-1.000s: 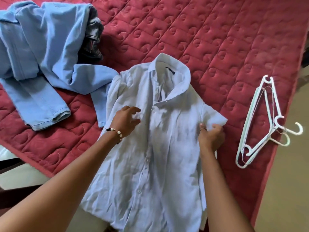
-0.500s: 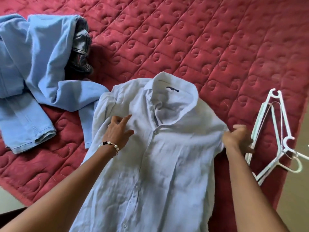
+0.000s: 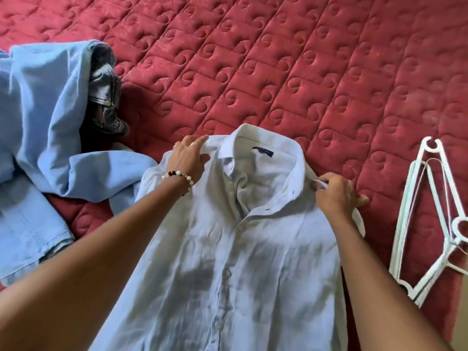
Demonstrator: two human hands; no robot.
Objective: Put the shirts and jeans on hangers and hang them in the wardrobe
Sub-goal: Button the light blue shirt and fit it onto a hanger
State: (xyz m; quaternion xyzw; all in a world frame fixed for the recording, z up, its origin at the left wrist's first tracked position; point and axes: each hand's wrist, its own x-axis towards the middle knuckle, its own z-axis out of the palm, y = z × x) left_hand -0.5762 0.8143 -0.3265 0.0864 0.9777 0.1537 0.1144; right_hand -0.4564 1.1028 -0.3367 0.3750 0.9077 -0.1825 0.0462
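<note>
A pale blue buttoned shirt [image 3: 243, 249] lies face up on the red quilted bed [image 3: 304, 72], collar away from me. My left hand [image 3: 188, 155], with a bead bracelet on the wrist, grips the shirt's left shoulder beside the collar. My right hand [image 3: 336, 195] pinches the fabric at the right shoulder, just outside the collar. White plastic hangers [image 3: 430, 224] lie stacked on the bed to the right of the shirt. At the left is a heap of light blue clothes [image 3: 43, 127] with dark jeans [image 3: 106, 102] partly under it.
The bed's right edge runs just past the hangers, and a strip of floor [image 3: 462, 335] shows at the lower right corner. The wardrobe is out of view.
Both hands have moved up the shirt from the chest and the right sleeve to the shoulders by the collar. The camera has come closer to the shirt.
</note>
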